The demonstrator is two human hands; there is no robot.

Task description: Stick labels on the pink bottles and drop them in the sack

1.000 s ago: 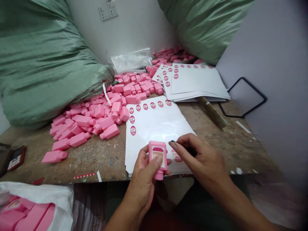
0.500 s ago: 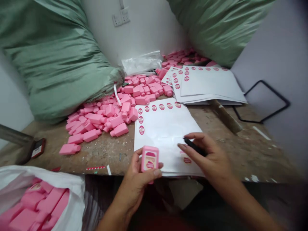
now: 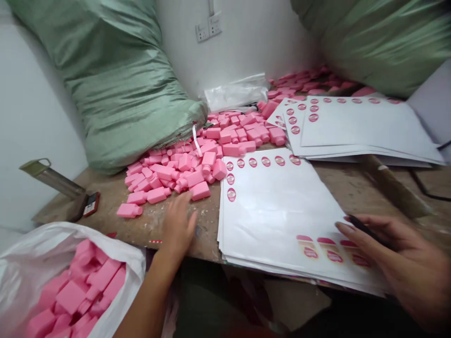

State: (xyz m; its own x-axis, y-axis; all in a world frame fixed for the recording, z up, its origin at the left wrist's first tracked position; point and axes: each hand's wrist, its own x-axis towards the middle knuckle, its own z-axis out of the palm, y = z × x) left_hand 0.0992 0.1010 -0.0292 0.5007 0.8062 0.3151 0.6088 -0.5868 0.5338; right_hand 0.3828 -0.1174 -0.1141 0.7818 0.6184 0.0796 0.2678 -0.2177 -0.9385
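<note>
My left hand (image 3: 179, 225) reaches over the table with its fingers stretched out, slightly blurred, holding nothing I can see. Just beyond its fingertips is the near edge of a heap of pink plastic bottles (image 3: 163, 172). A pink bottle (image 3: 200, 191) lies on its side right by those fingers. In my right hand (image 3: 405, 263) is a slim black pen-like tool (image 3: 369, 230), partly covered by the fingers. That hand is over the right edge of a stack of white sticker sheets (image 3: 271, 206). Pink labels (image 3: 334, 249) line the sheet's lower right, and oval ones run along its top and left.
A white plastic bag (image 3: 132, 267) holding pink bottles (image 3: 72, 295) hangs at the front left. More sticker sheets (image 3: 359, 124) lie at the back right. Large green sacks (image 3: 130, 89) stand behind. A metal stand (image 3: 58, 180) is at the left.
The labelled pink bottle has left my left hand, which has moved left and opened near the heap. My right hand has shifted right with the black tool. The view has swung left.
</note>
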